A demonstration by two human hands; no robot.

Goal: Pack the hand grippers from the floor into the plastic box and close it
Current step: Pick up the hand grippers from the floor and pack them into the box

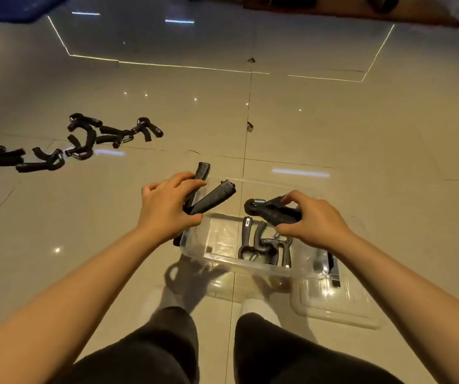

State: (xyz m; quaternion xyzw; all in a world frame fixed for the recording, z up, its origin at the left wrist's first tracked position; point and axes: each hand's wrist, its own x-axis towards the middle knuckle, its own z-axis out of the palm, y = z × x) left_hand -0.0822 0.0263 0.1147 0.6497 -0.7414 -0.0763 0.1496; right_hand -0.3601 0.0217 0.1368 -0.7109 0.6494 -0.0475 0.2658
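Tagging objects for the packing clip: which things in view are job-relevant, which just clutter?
Job: left hand and right hand, each holding a gripper; plastic box; grippers in box; floor grippers; lid.
Clutter: blue sheet; brown board.

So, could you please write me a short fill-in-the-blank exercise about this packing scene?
1. Each of the two hands, left hand and right hand, holds one ____.
2. The clear plastic box already contains ____ hand grippers.
3. The box's lid lies on the floor to the box's ____.
4. The remaining grippers lie on the ____.

Missing words: hand gripper; two; right; floor
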